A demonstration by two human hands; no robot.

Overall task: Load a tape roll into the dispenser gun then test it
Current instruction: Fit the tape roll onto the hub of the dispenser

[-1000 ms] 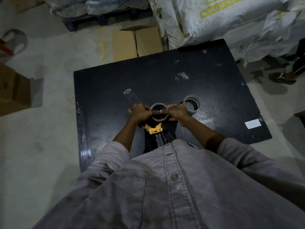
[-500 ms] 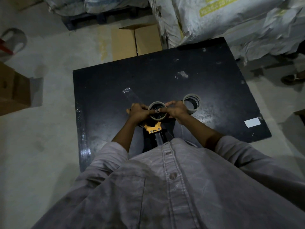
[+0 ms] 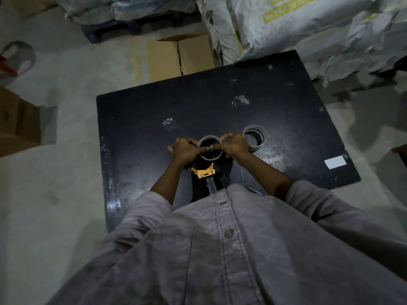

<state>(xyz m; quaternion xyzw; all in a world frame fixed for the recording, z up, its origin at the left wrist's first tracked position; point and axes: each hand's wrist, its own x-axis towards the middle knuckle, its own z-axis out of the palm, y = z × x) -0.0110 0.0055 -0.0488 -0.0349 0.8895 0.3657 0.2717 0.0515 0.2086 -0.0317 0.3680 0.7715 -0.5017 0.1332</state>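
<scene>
Left hand (image 3: 186,149) and right hand (image 3: 234,146) both grip the tape roll (image 3: 211,159) over the yellow dispenser gun (image 3: 203,172); yellow print on a sack (image 3: 308,36) is unreadable

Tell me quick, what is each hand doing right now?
Left hand: grips the tape roll.
Right hand: grips the same tape roll.

Left hand (image 3: 186,148) and right hand (image 3: 234,146) meet thumb to thumb, fingers (image 3: 224,137) curled, gripping.
</scene>
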